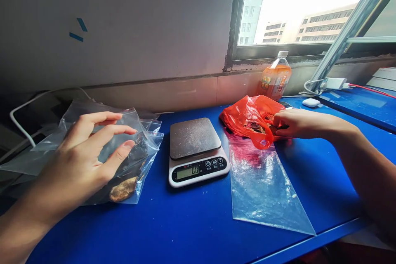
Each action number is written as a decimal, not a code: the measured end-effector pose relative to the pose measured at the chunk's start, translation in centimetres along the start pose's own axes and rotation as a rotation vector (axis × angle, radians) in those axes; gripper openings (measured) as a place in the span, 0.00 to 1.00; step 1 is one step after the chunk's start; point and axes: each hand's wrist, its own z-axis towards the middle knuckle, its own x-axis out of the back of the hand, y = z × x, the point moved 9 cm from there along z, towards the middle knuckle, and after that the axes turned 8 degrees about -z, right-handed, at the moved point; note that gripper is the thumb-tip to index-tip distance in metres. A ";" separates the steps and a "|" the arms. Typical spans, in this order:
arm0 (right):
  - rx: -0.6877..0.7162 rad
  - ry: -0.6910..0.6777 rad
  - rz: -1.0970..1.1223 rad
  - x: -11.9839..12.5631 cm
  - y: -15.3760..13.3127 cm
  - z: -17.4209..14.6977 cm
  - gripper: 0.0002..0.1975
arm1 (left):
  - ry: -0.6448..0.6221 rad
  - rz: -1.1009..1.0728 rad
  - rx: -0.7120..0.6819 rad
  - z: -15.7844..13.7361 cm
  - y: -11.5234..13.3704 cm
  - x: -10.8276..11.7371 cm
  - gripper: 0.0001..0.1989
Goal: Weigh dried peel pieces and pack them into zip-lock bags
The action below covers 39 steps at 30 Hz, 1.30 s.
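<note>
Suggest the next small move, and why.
I'd probably have the right hand lift one of the dark pieces onto the scale: that hand is at the mouth of the red bag holding them, and the display reads 0.0. Whether it already grips one is unclear.

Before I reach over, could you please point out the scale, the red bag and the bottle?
Scale [196, 148], head view: front of its metal plate.
Red bag [251, 110], head view: its crumpled plastic.
Bottle [276, 77], head view: middle of its body.
</note>
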 end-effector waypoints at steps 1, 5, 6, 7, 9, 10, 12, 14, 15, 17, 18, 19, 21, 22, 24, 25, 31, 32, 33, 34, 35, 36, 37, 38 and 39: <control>0.013 -0.062 -0.016 -0.3 -0.1 0.0 0.14 | 0.009 -0.005 -0.010 0.0 0.1 0.0 0.13; -0.025 -0.175 -0.005 -1.1 -0.6 0.2 0.08 | 0.025 -0.026 -0.040 -0.2 0.2 -0.2 0.17; -0.029 -0.192 0.011 -1.3 -0.9 0.3 0.08 | 0.013 -0.029 -0.046 -0.2 0.2 -0.4 0.17; -0.024 -0.203 0.023 -1.6 -1.2 0.3 0.08 | 0.003 -0.034 -0.052 -0.2 0.2 -0.5 0.17; -0.010 -0.209 0.041 -1.8 -1.6 0.4 0.08 | -0.013 -0.044 -0.070 -0.2 0.4 -0.7 0.17; -0.004 -0.198 0.050 -1.8 -1.7 0.4 0.08 | -0.019 -0.048 -0.077 -0.2 0.5 -0.7 0.17; 0.010 -0.160 0.069 -1.2 -1.5 0.3 0.10 | -0.027 -0.055 -0.089 -0.2 0.6 -0.8 0.16; 0.032 -0.097 0.171 -0.1 -1.2 -0.1 0.11 | -0.038 -0.059 -0.095 -0.2 0.7 -0.8 0.16; 0.047 -0.057 0.269 0.5 -1.2 -0.3 0.11 | -0.044 -0.061 -0.094 -0.2 0.7 -0.8 0.16; 0.074 0.054 0.540 2.0 -1.1 -0.7 0.15 | -0.059 -0.065 -0.095 -0.3 0.7 -0.9 0.16; 0.086 0.120 0.675 2.7 -1.2 -0.9 0.17 | -0.064 -0.067 -0.097 -0.3 0.7 -1.0 0.16; 0.100 0.184 0.783 3.4 -1.3 -1.1 0.18 | -0.069 -0.069 -0.103 -0.3 0.7 -1.0 0.16; 0.146 0.296 0.938 4.4 -2.0 -1.5 0.17 | -0.070 -0.073 -0.123 -0.3 0.9 -1.1 0.16; 0.173 0.338 0.995 4.8 -2.6 -1.6 0.15 | -0.068 -0.073 -0.137 -0.4 1.0 -1.1 0.16; 0.220 0.410 1.077 5.2 -3.8 -1.8 0.12 | -0.062 -0.069 -0.163 -0.4 1.1 -1.2 0.16; 0.234 0.456 1.093 5.5 -4.4 -2.0 0.10 | -0.059 -0.067 -0.175 -0.5 1.2 -1.2 0.17; 0.330 0.734 0.810 6.1 -9.8 -3.3 0.06 | -0.105 -0.091 -0.183 -0.7 1.1 -1.9 0.17; 0.360 0.740 0.701 5.8 -11.2 -3.1 0.05 | -0.115 -0.109 -0.177 -0.6 1.1 -2.1 0.17; 0.396 0.751 0.584 5.5 -12.7 -2.8 0.03 | -0.123 -0.130 -0.170 -0.6 1.1 -2.3 0.17; 0.436 0.771 0.469 5.3 -14.1 -2.5 0.02 | -0.130 -0.149 -0.161 -0.6 1.1 -2.5 0.18; 0.478 0.794 0.370 5.0 -15.4 -2.1 0.02 | -0.136 -0.165 -0.150 -0.6 1.1 -2.7 0.18; 0.517 0.820 0.298 4.8 -16.4 -1.6 0.04 | -0.145 -0.177 -0.139 -0.5 1.1 -2.9 0.18; 0.551 0.839 0.252 4.6 -17.3 -1.1 0.05 | -0.154 -0.184 -0.132 -0.5 1.1 -3.1 0.18; 0.576 0.843 0.229 4.4 -18.0 -0.4 0.07 | -0.166 -0.189 -0.133 -0.5 1.1 -3.3 0.17; 0.602 0.826 0.222 4.2 -18.7 0.2 0.08 | -0.174 -0.193 -0.140 -0.5 1.2 -3.5 0.17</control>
